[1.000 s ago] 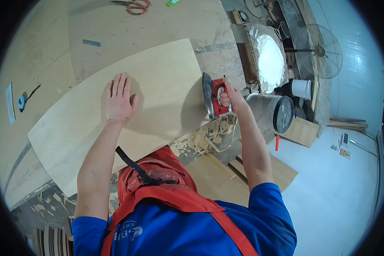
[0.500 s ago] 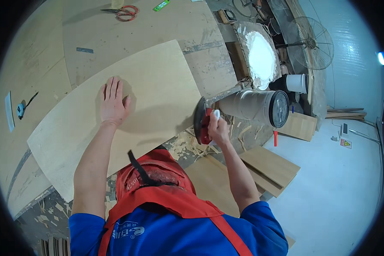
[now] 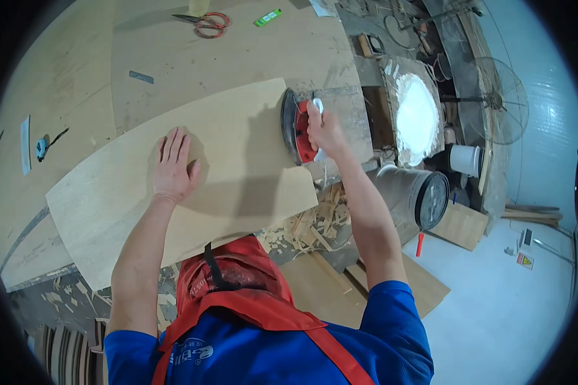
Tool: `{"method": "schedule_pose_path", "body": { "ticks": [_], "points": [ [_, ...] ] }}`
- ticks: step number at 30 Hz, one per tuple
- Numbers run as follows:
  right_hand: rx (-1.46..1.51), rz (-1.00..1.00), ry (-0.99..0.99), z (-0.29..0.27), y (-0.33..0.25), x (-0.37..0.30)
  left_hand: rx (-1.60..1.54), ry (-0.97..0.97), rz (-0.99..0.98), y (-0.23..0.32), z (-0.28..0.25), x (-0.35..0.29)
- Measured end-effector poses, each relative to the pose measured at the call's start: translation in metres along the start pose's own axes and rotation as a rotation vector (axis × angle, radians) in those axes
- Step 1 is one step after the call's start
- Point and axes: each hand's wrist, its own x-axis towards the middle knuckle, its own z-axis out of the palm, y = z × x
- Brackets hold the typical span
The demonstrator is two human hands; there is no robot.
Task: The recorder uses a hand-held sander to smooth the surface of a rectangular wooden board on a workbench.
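Observation:
A pale, thin wooden panel (image 3: pixel 103 199) with a curved far edge lies on the worktable. My left hand (image 3: pixel 175 165) rests flat on it, fingers stretched out and empty. In my right hand (image 3: pixel 325 131) is a hand sander (image 3: pixel 304 131) with a red body, a whitish handle and a dark, slightly bowed base. My fingers wrap round the handle. The sander is tilted, its base turned toward the panel at the far part of the right edge. Whether the base touches that edge cannot be made out.
Red-handled scissors (image 3: pixel 210 25), a green packet (image 3: pixel 268 17) and a blue tape measure (image 3: pixel 42 149) lie on the table (image 3: pixel 173 61). Right of it are a lidded drum (image 3: pixel 401 186), a wire fan (image 3: pixel 492 101) and a white-coated board (image 3: pixel 417 119). Wood scraps (image 3: pixel 315 228) litter the floor.
My right hand has carried the sander away from me along the panel's right edge, from its near part to its far part. My left hand stays flat on the panel. The view has shifted slightly.

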Motion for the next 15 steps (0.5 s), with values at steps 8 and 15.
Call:
{"method": "schedule_pose_path", "body": {
  "ticks": [8,15],
  "points": [
    [0.028,-0.026,-0.010,0.008,-0.057,0.094,-0.007,-0.009,0.029,0.006,-0.004,0.006],
    [-0.297,-0.099,-0.007,-0.012,-0.008,0.000,0.024,-0.018,0.013,0.004,-0.006,0.003]
  ]
}}
